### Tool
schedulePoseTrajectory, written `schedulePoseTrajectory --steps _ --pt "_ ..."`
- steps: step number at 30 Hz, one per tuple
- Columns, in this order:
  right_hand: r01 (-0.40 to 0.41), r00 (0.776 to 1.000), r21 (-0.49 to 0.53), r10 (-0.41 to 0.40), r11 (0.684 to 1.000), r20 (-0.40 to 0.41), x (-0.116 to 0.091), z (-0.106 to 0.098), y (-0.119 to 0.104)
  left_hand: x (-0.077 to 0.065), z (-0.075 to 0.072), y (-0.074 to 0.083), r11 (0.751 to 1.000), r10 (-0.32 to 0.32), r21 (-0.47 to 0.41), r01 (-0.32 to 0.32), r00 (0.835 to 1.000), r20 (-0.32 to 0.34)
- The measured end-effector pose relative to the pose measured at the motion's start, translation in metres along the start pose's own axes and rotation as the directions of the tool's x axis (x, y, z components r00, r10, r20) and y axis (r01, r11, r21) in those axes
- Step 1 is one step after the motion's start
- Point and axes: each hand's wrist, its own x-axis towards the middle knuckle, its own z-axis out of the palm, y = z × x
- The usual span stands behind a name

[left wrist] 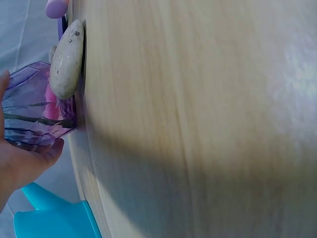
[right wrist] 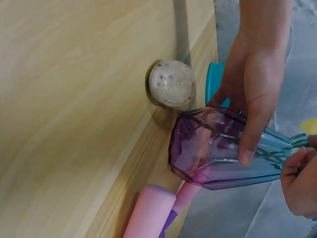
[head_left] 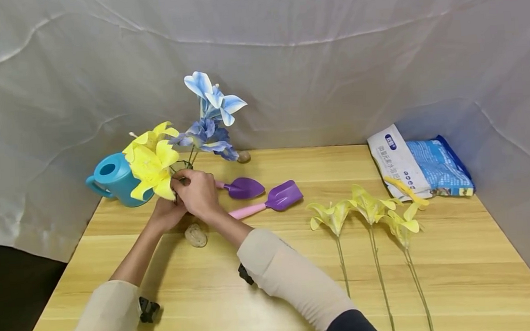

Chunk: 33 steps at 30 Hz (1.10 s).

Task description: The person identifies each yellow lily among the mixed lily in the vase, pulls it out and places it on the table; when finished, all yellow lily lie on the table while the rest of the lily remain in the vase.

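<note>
My left hand (head_left: 168,213) grips a faceted glass vase (right wrist: 185,144), purple at the base and teal toward the neck, its thumb across the side. Green stems show through the glass in both wrist views. At the vase mouth my right hand (head_left: 198,192) has its fingers curled in a pinch on the stem of a yellow lily. Yellow lilies (head_left: 151,165) lean left above the hands. Behind them rise a ruffled blue-violet flower (head_left: 208,136) and a pale blue lily (head_left: 217,100). In the head view the hands hide most of the vase.
A blue watering can (head_left: 117,182) stands left of the hands. Stones (head_left: 195,235) lie near the vase. A purple trowel (head_left: 245,188) and purple shovel (head_left: 285,195) are to its right. Farther right are three yellow lilies (head_left: 334,217), a yellow-handled item (head_left: 405,190) and a bag (head_left: 422,163).
</note>
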Motion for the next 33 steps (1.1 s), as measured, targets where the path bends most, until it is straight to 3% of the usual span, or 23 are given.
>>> schedulePoseTrajectory --steps 4,9,13,20,23,30,33 --pt "0.119 0.988 0.01 -0.117 0.993 -0.101 -0.0012 -0.001 -0.0028 0.0003 -0.0004 0.0008 1.0 -0.011 0.027 0.012 1.0 -0.025" --pt "0.235 0.956 0.006 -0.23 0.972 -0.182 0.0002 -0.0005 -0.0051 0.0015 -0.002 0.0016 0.999 -0.041 0.033 0.041 0.999 0.009" --pt "0.259 0.95 -0.003 -0.255 0.966 -0.18 0.0019 -0.0007 -0.0031 0.0016 -0.0021 0.0023 0.997 -0.062 0.035 0.062 0.998 0.017" --pt "0.22 0.957 -0.131 -0.24 0.967 -0.162 0.0022 -0.0033 0.0036 0.0021 -0.0009 0.0025 0.999 0.002 -0.041 -0.003 1.0 -0.008" --pt "0.239 0.954 -0.156 -0.262 0.959 -0.148 0.0007 -0.0045 0.0036 0.0024 -0.0004 0.0017 0.999 0.018 -0.05 -0.018 1.0 -0.011" --pt "0.403 0.897 -0.068 -0.408 0.913 -0.168 0.002 -0.0042 -0.0028 0.004 -0.0017 -0.0019 0.998 0.042 -0.049 -0.042 0.999 0.003" --pt "0.42 0.891 -0.072 -0.426 0.905 -0.159 0.0015 -0.0039 -0.003 0.003 -0.0024 0.0 0.999 0.044 -0.03 -0.044 0.999 0.009"
